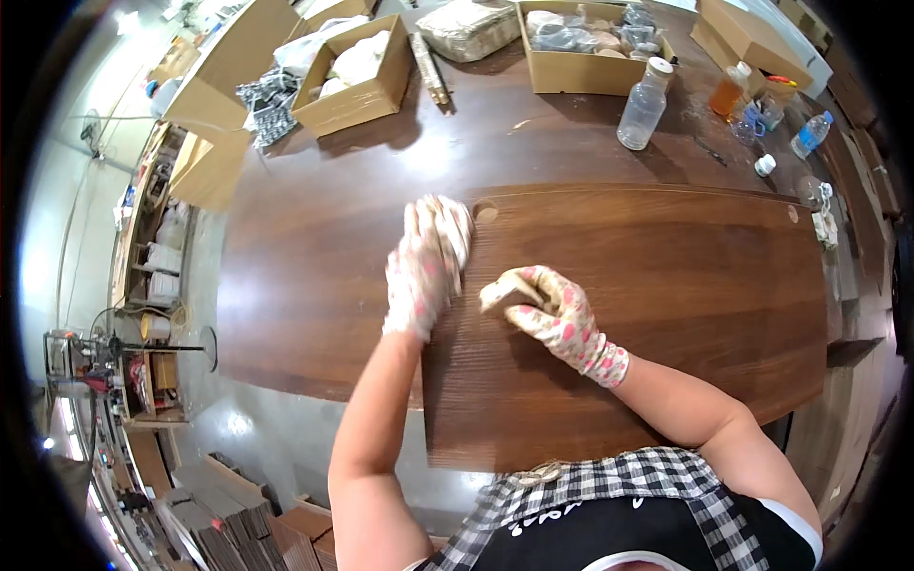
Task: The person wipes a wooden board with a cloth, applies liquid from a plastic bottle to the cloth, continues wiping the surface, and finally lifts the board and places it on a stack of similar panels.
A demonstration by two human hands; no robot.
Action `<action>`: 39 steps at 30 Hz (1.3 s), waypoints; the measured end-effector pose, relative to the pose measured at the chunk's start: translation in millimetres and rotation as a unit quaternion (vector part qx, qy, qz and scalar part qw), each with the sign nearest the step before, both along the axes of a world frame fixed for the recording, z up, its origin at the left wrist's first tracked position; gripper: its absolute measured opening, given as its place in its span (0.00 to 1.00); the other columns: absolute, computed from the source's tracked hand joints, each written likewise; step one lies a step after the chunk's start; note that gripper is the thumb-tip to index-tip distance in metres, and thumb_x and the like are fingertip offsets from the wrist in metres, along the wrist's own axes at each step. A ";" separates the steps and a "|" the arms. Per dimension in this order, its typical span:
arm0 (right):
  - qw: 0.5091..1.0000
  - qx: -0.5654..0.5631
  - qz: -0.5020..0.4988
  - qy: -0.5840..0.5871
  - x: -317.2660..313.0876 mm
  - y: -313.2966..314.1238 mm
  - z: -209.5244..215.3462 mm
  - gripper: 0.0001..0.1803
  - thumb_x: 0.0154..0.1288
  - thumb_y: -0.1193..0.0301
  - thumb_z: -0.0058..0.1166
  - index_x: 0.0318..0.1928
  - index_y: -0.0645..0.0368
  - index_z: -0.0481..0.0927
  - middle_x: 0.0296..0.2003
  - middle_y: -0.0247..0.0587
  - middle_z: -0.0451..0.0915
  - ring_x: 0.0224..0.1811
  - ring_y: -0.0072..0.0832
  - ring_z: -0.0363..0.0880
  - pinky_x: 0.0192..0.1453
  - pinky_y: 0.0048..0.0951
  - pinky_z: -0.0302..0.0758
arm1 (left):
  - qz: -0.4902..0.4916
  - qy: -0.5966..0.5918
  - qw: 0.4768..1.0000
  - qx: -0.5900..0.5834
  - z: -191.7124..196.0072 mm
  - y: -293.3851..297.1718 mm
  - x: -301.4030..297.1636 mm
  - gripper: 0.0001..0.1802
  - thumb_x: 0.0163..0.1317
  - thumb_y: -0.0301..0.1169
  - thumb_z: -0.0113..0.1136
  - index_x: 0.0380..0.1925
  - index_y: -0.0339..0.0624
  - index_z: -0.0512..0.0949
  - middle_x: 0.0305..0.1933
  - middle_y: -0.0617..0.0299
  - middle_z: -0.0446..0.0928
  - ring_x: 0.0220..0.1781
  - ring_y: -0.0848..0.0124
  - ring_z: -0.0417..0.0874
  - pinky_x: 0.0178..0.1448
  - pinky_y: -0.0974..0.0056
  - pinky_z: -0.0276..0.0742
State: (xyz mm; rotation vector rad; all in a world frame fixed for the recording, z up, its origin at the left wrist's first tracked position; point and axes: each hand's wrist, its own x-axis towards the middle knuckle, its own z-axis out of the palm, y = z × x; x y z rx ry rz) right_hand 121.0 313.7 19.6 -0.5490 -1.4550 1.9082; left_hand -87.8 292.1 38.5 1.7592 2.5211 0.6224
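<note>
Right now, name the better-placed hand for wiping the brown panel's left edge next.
Probably the left hand: it's at that edge of the brown panel, with a white cloth. The right hand grips a pale piece farther right.

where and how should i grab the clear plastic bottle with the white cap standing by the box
Probably best around the round body of the clear plastic bottle with the white cap, below its sloping shoulder, coming from the near side: it stands upright, and the open brown cardboard box sits close on its far left side.

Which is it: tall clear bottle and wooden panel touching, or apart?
Apart: the head view shows tabletop between the clear bottle and the wooden panel.
</note>
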 end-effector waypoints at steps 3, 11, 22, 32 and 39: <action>1.000 0.019 -0.010 -0.016 -0.6 -3.5 2.7 0.20 0.63 0.71 0.61 0.52 0.67 0.75 0.43 0.38 0.80 0.45 0.21 0.79 0.51 0.25 0.77 | 0.059 -0.013 0.998 -0.003 -12.6 52.3 -27.3 0.20 0.70 0.37 0.45 0.59 0.42 0.70 0.52 0.46 0.78 0.45 0.47 0.82 0.50 0.48 0.78; 0.998 0.050 0.001 -0.042 4.5 4.2 5.5 0.18 0.64 0.71 0.59 0.52 0.67 0.76 0.44 0.40 0.81 0.46 0.22 0.79 0.53 0.27 0.76 | 0.114 -0.144 0.983 -0.014 -16.6 27.9 -20.9 0.25 0.72 0.39 0.45 0.67 0.46 0.64 0.45 0.44 0.81 0.44 0.46 0.82 0.49 0.51 0.77; 0.993 0.086 -0.037 -0.073 -3.7 3.1 3.9 0.17 0.61 0.72 0.62 0.49 0.65 0.78 0.40 0.41 0.84 0.42 0.25 0.82 0.47 0.27 0.79 | 0.097 -0.149 0.984 0.006 -11.8 -234.1 88.5 0.23 0.69 0.28 0.49 0.63 0.37 0.68 0.63 0.50 0.73 0.67 0.64 0.70 0.70 0.65 0.63; 0.999 0.000 0.038 -0.022 -1.8 14.1 18.5 0.17 0.63 0.69 0.61 0.51 0.61 0.78 0.42 0.39 0.84 0.46 0.24 0.81 0.52 0.28 0.77 | 0.198 -0.357 0.866 0.287 24.0 -215.9 75.7 0.14 0.64 0.26 0.42 0.40 0.33 0.77 0.35 0.63 0.80 0.37 0.74 0.79 0.42 0.67 0.77; 0.865 0.437 -0.144 -0.199 78.8 137.0 62.1 0.22 0.56 0.62 0.68 0.46 0.61 0.80 0.42 0.50 0.83 0.46 0.41 0.83 0.51 0.38 0.79 | -0.296 -0.043 0.954 -0.019 37.2 -56.0 115.7 0.24 0.46 0.37 0.65 0.48 0.47 0.80 0.39 0.54 0.80 0.44 0.54 0.81 0.52 0.54 0.74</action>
